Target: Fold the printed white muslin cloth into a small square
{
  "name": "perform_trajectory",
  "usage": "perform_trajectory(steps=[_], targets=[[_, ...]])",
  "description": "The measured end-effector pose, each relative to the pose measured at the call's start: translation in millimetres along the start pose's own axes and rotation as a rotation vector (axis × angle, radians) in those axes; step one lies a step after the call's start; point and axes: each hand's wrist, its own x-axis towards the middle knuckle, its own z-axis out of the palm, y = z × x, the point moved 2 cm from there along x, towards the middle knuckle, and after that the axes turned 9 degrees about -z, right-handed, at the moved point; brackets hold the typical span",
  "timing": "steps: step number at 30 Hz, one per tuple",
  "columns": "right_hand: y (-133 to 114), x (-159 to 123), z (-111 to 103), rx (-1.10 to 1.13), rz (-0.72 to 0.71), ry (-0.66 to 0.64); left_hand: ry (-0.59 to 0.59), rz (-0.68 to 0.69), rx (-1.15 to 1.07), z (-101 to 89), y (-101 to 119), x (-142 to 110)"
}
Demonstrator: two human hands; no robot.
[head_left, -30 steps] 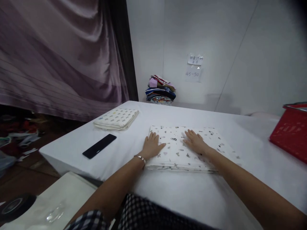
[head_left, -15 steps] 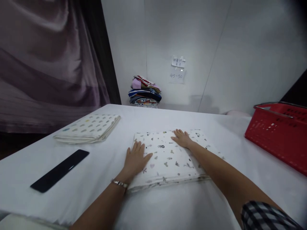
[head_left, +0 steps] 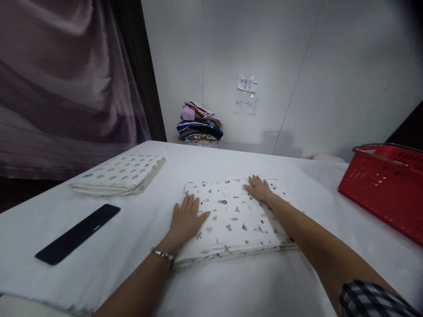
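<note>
A folded white cloth (head_left: pixel 231 220) printed with small dark and coloured shapes lies flat on the white table (head_left: pixel 231 281) in front of me. My left hand (head_left: pixel 185 219) rests flat on its left edge, fingers spread, a bracelet on the wrist. My right hand (head_left: pixel 260 188) lies flat near the cloth's far right corner, fingers stretched out. Neither hand holds anything.
A second folded cloth (head_left: pixel 119 174) with pastel dots lies at the left. A black phone (head_left: pixel 78 233) lies near the table's left front. A red basket (head_left: pixel 386 187) stands at the right. A stack of folded clothes (head_left: pixel 200 125) sits by the wall under paper notes (head_left: pixel 246 94).
My right hand has slid a little right and farther along the cloth. The view swung left to right early on, then steadied. My left hand stays in place.
</note>
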Motion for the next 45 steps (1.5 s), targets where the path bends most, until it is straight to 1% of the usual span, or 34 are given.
perform_trajectory(steps=[2, 4, 6, 8, 11, 15, 17, 18, 21, 23, 24, 27, 32, 36, 38, 40, 41, 43, 45], targets=[[-16.2, -1.4, -3.9, -0.015, -0.062, 0.03, -0.005, 0.002, -0.002, -1.2, 0.7, -0.9], [-37.5, -0.8, -4.2, -0.015, -0.161, 0.044, 0.003, 0.006, -0.003, -1.9, 1.1, -1.8], [-57.8, 2.1, 0.1, 0.007, -0.254, 0.02, 0.013, 0.008, -0.005, -1.9, 1.0, -2.5], [-70.9, 6.7, 7.1, 0.027, -0.299, -0.013, 0.008, 0.007, -0.011, -1.3, 0.9, -3.1], [-74.8, 13.8, 14.8, 0.032, -0.295, -0.022, 0.004, 0.004, -0.019, -0.8, 0.9, -3.7], [-71.5, 13.0, 13.4, 0.031, -0.265, -0.027, 0.005, 0.011, -0.034, -0.5, 1.3, -3.9], [-76.5, 2.0, 11.7, 0.043, -0.268, -0.019, -0.001, 0.018, -0.046, -0.1, 1.6, -4.2], [-81.5, -6.8, 11.8, 0.048, -0.292, -0.01, -0.004, 0.021, -0.052, 0.0, 1.9, -4.4], [-102.8, -41.7, 16.9, 0.05, -0.459, -0.005, -0.019, 0.024, -0.079, -0.7, 3.1, -5.6], [-116.0, -63.9, 21.7, 0.044, -0.552, -0.031, -0.029, 0.017, -0.107, -2.0, 3.9, -6.6], [-121.0, -72.6, 23.4, 0.041, -0.565, -0.048, -0.037, 0.012, -0.123, -2.7, 4.2, -7.1], [-132.3, -89.3, 23.8, 0.046, -0.528, -0.078, -0.052, 0.004, -0.169, -4.7, 4.5, -8.3], [-150.5, -109.0, 20.8, 0.073, -0.606, -0.103, -0.022, 0.023, -0.215, -7.7, 4.0, -9.6], [-158.0, -119.2, 19.2, 0.118, -0.579, -0.139, 0.003, 0.027, -0.343, -10.3, -1.5, -8.9], [-162.2, -123.3, 18.5, 0.159, -0.567, -0.13, 0.066, -0.008, -0.426, -12.7, -8.9, -8.3], [-167.6, -127.9, 19.8, 0.168, -0.581, -0.126, 0.137, -0.101, -0.483, -15.1, -18.9, -8.6], [-170.3, -130.0, 21.0, 0.153, -0.593, -0.125, 0.153, -0.159, -0.496, -15.9, -23.8, -9.3], [-174.2, -133.0, 23.1, 0.116, -0.61, -0.128, 0.138, -0.257, -0.501, -16.9, -31.4, -11.8], [-176.3, -134.1, 22.7, 0.117, -0.612, -0.136, 0.109, -0.299, -0.488, -17.9, -34.6, -15.1]])
